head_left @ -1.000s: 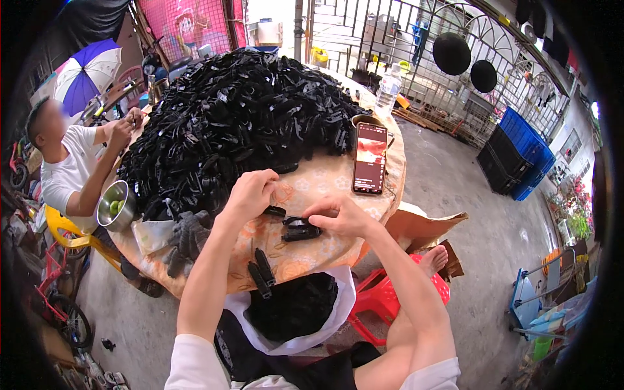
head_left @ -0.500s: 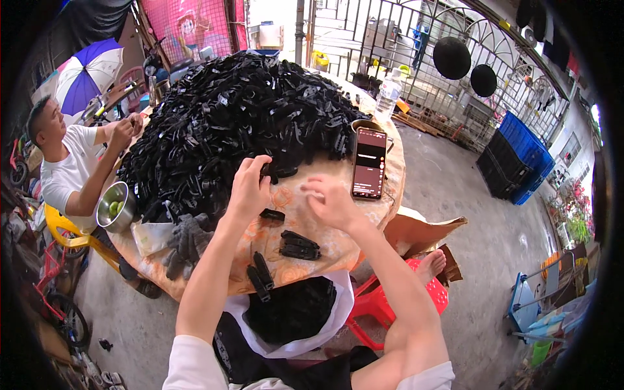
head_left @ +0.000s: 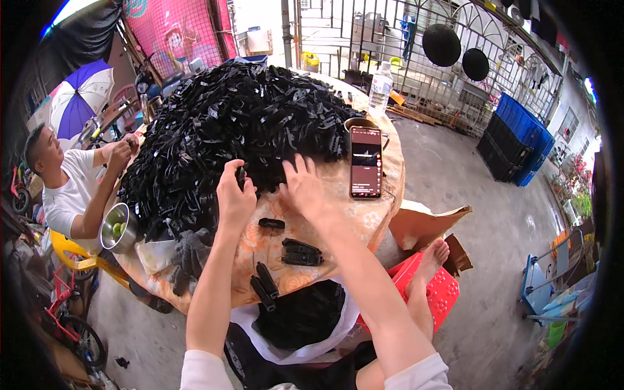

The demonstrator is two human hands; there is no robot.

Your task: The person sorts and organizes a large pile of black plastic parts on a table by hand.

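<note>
A big heap of black plastic pieces (head_left: 214, 123) covers much of the table. At its near edge my left hand (head_left: 235, 198) is curled, with a small dark piece showing between thumb and forefinger. My right hand (head_left: 304, 187) reaches to the heap's front edge with its fingers apart, the tips against the black pieces. On the cloth nearer me are a single black piece (head_left: 272, 223), a small stack of black pieces (head_left: 302, 253) and two long black pieces (head_left: 264, 286) by the table's edge. Below, a white sack (head_left: 351, 312) holds more black pieces.
A phone (head_left: 366, 162) leans against a metal cup (head_left: 359, 122), near a water bottle (head_left: 380, 91). Grey gloves (head_left: 192, 257) lie left on the patterned tablecloth (head_left: 338, 224). A co-worker (head_left: 68, 179) sits at left by a metal bowl (head_left: 119, 227). A red stool (head_left: 426, 292) stands right.
My right hand has moved left and forward from above the cloth to the heap's edge. My left hand has shifted left and slightly nearer me. The view has tilted a little.
</note>
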